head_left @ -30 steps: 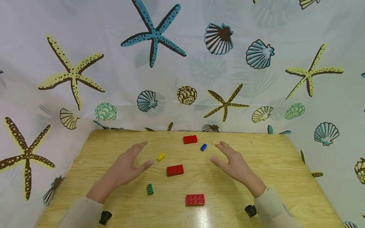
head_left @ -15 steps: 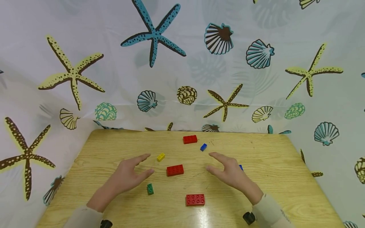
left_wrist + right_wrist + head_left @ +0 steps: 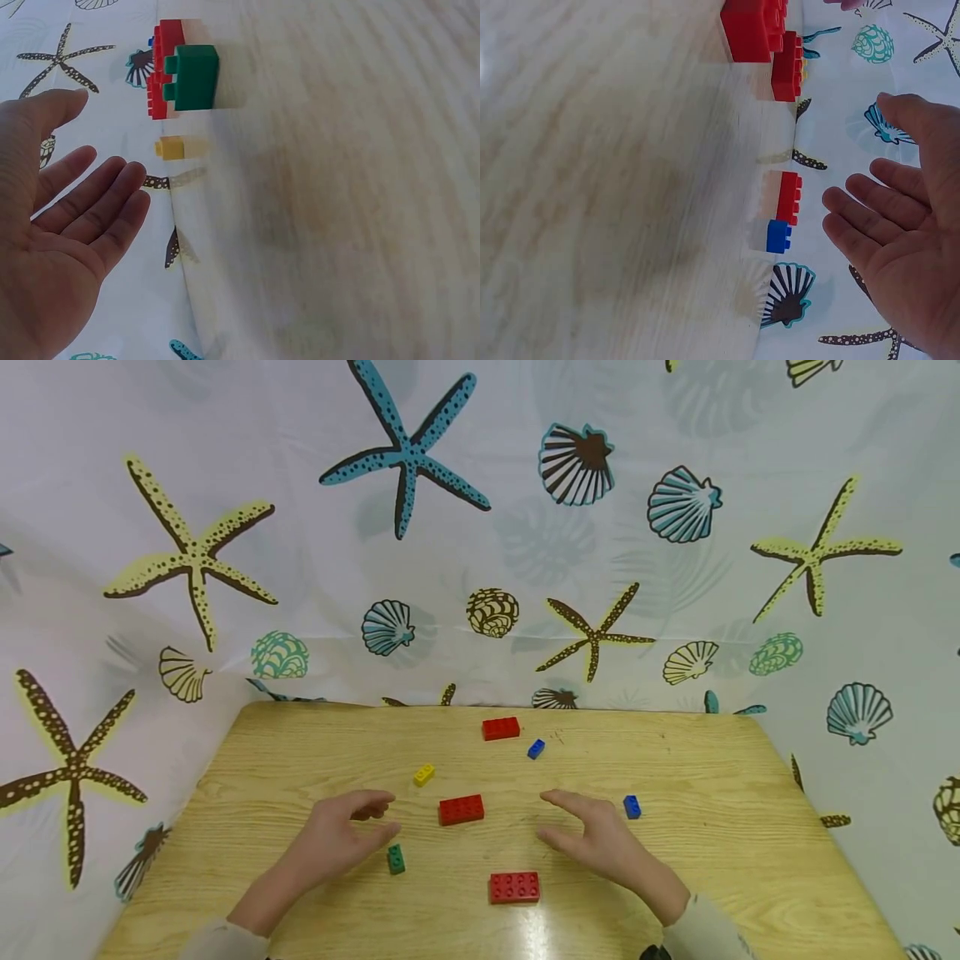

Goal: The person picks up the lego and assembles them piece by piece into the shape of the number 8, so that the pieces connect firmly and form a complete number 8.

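Both hands hover low over the wooden table (image 3: 720, 777) and hold nothing. My left hand (image 3: 378, 817) is relaxed, and its palm and straight fingers (image 3: 112, 191) show in the left wrist view. It is nearest the small green brick (image 3: 395, 858) (image 3: 191, 77), just right of its thumb. My right hand (image 3: 547, 817) (image 3: 862, 154) is spread, fingers apart, above the near red brick (image 3: 514, 887) (image 3: 754, 30). A red brick (image 3: 461, 809) (image 3: 787, 66) lies between the two hands. A small blue brick (image 3: 632, 807) sits just right of the right hand.
Farther back lie a yellow brick (image 3: 423, 774) (image 3: 174, 148), another red brick (image 3: 501, 727) (image 3: 787, 196) and a second small blue brick (image 3: 536, 748) (image 3: 778, 235). A seashell-print cloth (image 3: 480, 568) hangs behind and around the table.
Both hands have drawn back toward the near edge and come lower. The blue brick on the right, hidden by the right hand before, now shows. No brick has moved.
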A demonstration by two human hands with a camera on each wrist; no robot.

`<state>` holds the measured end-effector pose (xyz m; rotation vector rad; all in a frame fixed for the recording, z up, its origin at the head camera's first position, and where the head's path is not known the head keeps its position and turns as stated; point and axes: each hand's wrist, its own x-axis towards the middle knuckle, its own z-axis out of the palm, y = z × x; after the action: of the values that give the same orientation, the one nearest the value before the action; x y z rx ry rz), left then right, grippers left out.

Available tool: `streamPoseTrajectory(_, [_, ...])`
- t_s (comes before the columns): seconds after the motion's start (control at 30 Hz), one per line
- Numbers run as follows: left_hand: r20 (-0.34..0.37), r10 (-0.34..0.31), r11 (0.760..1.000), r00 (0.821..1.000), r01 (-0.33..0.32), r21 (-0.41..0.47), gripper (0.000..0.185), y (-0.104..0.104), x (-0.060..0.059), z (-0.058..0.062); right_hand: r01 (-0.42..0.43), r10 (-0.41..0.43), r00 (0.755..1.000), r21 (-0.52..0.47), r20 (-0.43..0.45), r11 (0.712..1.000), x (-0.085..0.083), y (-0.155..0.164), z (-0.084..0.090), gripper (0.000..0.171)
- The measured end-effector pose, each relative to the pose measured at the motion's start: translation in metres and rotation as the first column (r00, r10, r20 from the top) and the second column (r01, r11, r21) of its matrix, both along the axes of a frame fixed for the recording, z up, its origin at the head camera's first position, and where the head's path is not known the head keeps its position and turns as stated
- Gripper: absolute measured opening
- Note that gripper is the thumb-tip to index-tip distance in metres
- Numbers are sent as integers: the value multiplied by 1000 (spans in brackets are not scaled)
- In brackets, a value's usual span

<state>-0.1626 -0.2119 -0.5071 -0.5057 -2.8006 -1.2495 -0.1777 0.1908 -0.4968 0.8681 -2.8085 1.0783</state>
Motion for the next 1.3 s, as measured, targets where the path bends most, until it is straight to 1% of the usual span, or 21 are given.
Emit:
streamPoseTrajectory(0.1, [-17, -11, 1000, 1000, 11, 0, 43, 1, 2, -5, -18, 18, 1000, -3, 6, 1000, 4, -1, -3, 49])
streamPoseTrajectory(0.23, [-36, -8, 1000, 999, 8, -12, 41, 2, 5, -9, -32, 33, 999, -23, 43, 999, 10, -2, -7, 48])
streamPoseTrajectory(0.37, [-28, -12, 1000, 1000, 11, -16, 41, 3, 8, -12, -56, 59, 996, -50, 64, 997, 15, -2, -13, 47])
streamPoseTrajectory(0.6, [-23, -32, 999, 999, 31, -34, 40, 4, 10, -19, -94, 98, 993, -66, 61, 993, 22, -4, -23, 44])
streamPoseTrajectory(0.73, [-17, -36, 998, 999, 35, -45, 42, 4, 12, -23, -98, 103, 992, -62, 76, 993, 27, -4, -28, 44])
streamPoseTrajectory(0.83, [-27, -40, 998, 999, 39, -47, 43, 5, 12, -26, -92, 97, 991, -51, 96, 994, 31, -5, -31, 44])
streamPoseTrajectory(0.93, [-39, -40, 998, 998, 38, -48, 43, 5, 13, -28, -88, 92, 990, -44, 111, 995, 35, -6, -31, 43])
streamPoseTrajectory(1.07, [-33, -41, 999, 999, 39, -33, 43, 5, 15, -28, -88, 92, 987, -37, 133, 995, 38, -6, -32, 41])
streamPoseTrajectory(1.3, [-42, -73, 997, 996, 72, -32, 43, 3, 17, -34, -89, 87, 981, 2, 173, 996, 40, -3, -34, 42])
